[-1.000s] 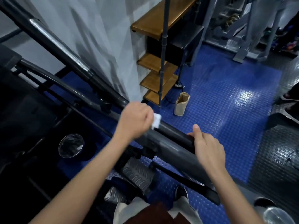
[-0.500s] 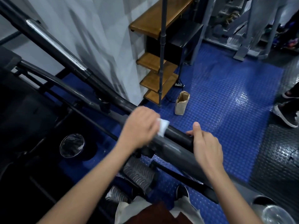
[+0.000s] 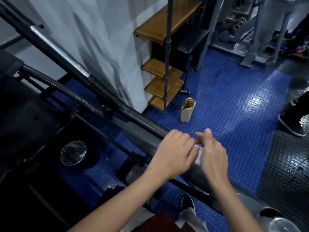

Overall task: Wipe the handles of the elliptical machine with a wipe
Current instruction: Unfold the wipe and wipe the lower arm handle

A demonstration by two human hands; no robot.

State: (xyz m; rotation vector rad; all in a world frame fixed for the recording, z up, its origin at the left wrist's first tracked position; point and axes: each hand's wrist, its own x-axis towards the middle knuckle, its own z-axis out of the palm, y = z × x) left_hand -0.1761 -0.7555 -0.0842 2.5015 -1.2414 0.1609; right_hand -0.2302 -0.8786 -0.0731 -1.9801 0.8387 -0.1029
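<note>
The elliptical's black handle (image 3: 147, 125) runs diagonally from upper left down to lower right. My left hand (image 3: 173, 152) lies over its lower end, fingers curled round a small white wipe (image 3: 198, 155) pressed against the bar. Only a sliver of the wipe shows, between the two hands. My right hand (image 3: 213, 154) sits right beside it on the same bar, fingers curled over the far side and thumb pointing up. The fingertips of both hands nearly touch.
A second handle with a chrome strip (image 3: 58, 49) runs parallel at upper left. A foot pedal (image 3: 133, 173) lies below the bar. A paper bag (image 3: 187, 108) stands on the blue floor by wooden shelves (image 3: 160, 87). Another person's shoe (image 3: 291, 124) is at right.
My left hand has slid the wipe down the handle to the right until it meets my right hand, which has stayed in place.
</note>
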